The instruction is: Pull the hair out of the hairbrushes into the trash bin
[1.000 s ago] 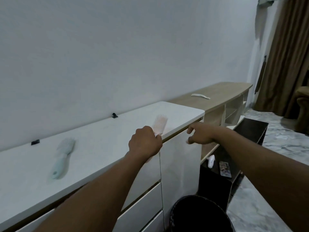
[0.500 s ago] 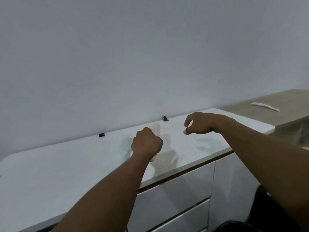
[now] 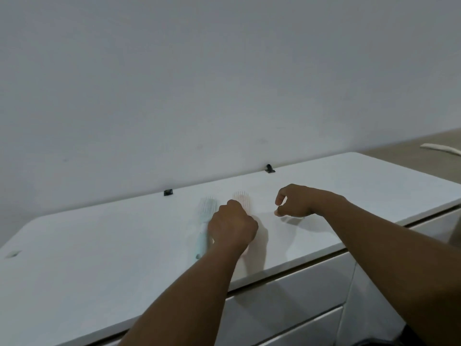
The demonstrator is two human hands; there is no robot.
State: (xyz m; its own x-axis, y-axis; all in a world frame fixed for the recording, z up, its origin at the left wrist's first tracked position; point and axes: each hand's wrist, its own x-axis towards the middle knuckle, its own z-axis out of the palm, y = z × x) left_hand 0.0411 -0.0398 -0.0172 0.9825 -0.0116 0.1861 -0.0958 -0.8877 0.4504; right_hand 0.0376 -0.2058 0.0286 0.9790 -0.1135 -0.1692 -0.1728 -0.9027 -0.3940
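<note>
A pink hairbrush (image 3: 241,199) lies bristles up on the white cabinet top (image 3: 99,245). My left hand (image 3: 232,227) is closed around its handle, so only the head shows. Just left of it, close beside my left hand, lies a pale mint hairbrush (image 3: 205,211), also bristles up. My right hand (image 3: 295,201) hovers low over the top to the right of the pink brush, fingers loosely curled and apart, with nothing visible in them. No hair is visible in either brush. Only a dark sliver (image 3: 369,343) shows at the bottom right edge; I cannot tell whether it is the trash bin.
Two small black clips (image 3: 168,192) (image 3: 269,168) sit where the cabinet top meets the wall. White drawer fronts (image 3: 287,295) run below the front edge. At the far right a wooden shelf top (image 3: 399,148) carries a white curved object (image 3: 440,149).
The view has swung left and away from the bin. My left hand has brought the pink brush down beside the mint brush. My right hand moved from the cabinet's edge to above its top.
</note>
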